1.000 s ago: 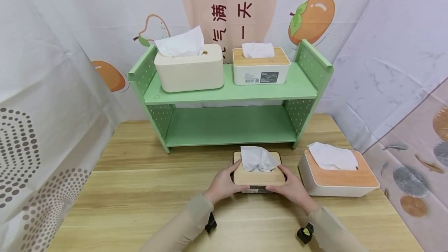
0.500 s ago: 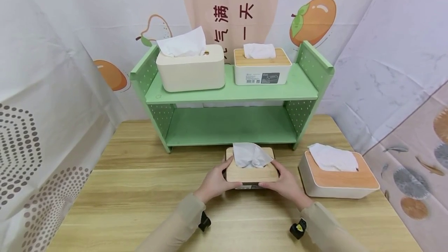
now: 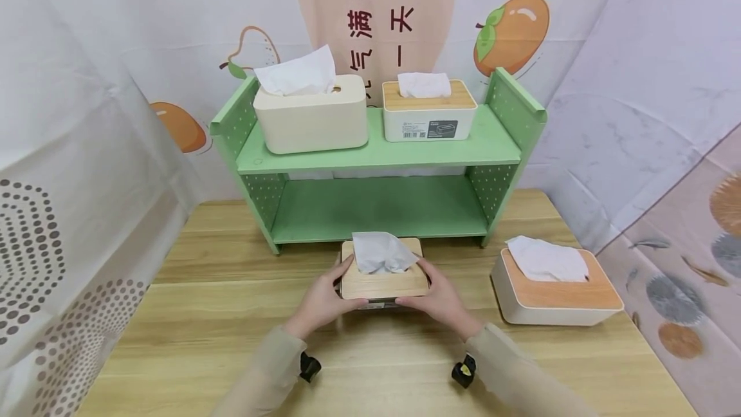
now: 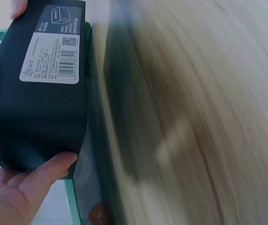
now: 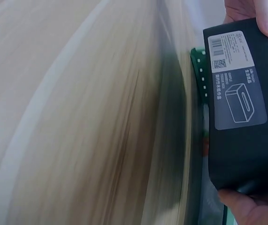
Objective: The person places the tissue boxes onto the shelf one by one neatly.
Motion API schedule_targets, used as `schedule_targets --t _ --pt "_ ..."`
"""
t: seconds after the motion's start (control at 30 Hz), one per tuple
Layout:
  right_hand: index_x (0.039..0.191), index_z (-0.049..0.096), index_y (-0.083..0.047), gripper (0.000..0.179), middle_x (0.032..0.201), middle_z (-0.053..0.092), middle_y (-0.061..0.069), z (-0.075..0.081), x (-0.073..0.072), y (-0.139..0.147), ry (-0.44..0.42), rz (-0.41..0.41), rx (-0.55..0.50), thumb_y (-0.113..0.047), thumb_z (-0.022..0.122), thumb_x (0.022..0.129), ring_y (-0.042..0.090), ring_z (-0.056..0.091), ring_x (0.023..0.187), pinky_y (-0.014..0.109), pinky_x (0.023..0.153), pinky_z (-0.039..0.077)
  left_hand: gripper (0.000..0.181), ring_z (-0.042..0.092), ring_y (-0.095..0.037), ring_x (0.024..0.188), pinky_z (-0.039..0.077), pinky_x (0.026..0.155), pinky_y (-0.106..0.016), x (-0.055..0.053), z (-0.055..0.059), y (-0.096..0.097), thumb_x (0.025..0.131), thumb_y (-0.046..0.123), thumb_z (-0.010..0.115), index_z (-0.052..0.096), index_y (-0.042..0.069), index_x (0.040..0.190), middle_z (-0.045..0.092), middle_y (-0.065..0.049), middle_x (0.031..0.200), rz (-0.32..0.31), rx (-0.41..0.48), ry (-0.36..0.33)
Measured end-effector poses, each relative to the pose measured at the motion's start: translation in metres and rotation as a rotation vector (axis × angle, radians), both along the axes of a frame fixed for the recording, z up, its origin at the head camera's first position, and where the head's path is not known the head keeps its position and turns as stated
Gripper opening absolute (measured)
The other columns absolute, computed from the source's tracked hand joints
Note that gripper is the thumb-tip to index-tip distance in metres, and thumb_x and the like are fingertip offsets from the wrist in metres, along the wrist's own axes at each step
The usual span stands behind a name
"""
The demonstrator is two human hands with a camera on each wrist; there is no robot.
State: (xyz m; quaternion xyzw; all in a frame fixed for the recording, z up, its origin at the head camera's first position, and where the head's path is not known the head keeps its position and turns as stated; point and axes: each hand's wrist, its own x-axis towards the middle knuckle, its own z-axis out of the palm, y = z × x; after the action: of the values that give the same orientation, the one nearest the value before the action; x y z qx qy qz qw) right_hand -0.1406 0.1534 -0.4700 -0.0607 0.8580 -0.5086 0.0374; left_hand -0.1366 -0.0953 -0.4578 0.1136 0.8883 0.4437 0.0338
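Observation:
A black tissue box (image 3: 383, 283) with a pale wooden lid and a white tissue sticking out is held from both ends, in front of the shelf. My left hand (image 3: 325, 300) grips its left end, thumb on the front face and fingers along the side. My right hand (image 3: 438, 296) grips the opposite end the same way. In the left wrist view the box's black wall (image 4: 35, 112) carries a label with a barcode. The right wrist view shows that label (image 5: 237, 84) too, and the box seems raised off the table; its underside is hidden.
A green two-tier shelf (image 3: 382, 208) stands at the back. Its top bears a cream tissue box (image 3: 315, 122) and a white tissue box with a wooden lid (image 3: 425, 122). Another white tissue box (image 3: 556, 298) with an orange-brown lid sits at right on the wooden table (image 3: 231, 314).
Both hands have carried the black tissue box to the left and slightly toward the shelf. The other tissue boxes have stayed in place.

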Motion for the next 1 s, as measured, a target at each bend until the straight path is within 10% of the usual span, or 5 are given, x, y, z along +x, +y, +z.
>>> schedule_targets --t 1.0 --pt "0.145 0.039 -0.022 0.096 0.133 0.056 0.012 0.024 -0.030 -0.073 0.116 0.117 -0.025 -0.033 0.089 0.063 0.020 0.059 0.103 0.035 0.087 0.048 0.090 0.040 -0.037 0.131 0.051 0.088 -0.035 -0.009 0.018 -0.073 0.071 0.029 0.083 0.037 0.011 0.146 0.017 -0.022 0.154 0.083 0.059 0.044"
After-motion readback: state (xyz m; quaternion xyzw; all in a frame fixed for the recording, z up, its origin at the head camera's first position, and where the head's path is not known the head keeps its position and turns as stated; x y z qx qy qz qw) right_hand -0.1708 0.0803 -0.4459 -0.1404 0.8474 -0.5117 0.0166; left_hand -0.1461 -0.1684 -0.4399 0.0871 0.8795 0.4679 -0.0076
